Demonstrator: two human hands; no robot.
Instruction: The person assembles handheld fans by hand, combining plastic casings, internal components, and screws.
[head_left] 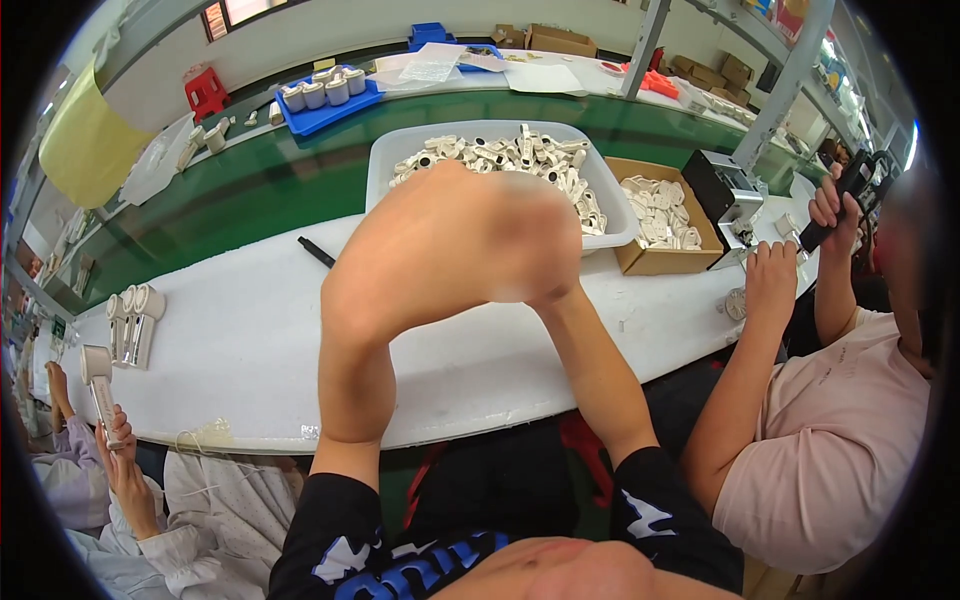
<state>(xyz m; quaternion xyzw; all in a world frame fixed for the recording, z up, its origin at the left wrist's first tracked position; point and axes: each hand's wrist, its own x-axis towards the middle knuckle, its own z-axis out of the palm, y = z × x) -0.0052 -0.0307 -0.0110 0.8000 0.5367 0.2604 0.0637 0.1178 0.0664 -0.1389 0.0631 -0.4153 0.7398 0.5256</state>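
Observation:
My left hand (430,250) and my right hand (553,250) are raised close to the camera and meet in front of the white worktable (470,375). The back of the left hand and its wrist cover much of the middle of the view. A blur lies where the fingers come together, so anything between them cannot be made out. Behind the hands stands a translucent plastic tub (622,215), heaped with small white plastic parts (540,155), several with black round spots. A black pen or marker (317,251) lies on the table left of my left arm.
Right of the tub sits a cardboard box (640,262) of flat white parts, beside a black-and-silver machine (722,190). At right, a co-worker (830,440) holds a black tool (835,215). At left, another person's hand (125,470) holds a white handheld device (100,385). A green conveyor (260,215) runs behind.

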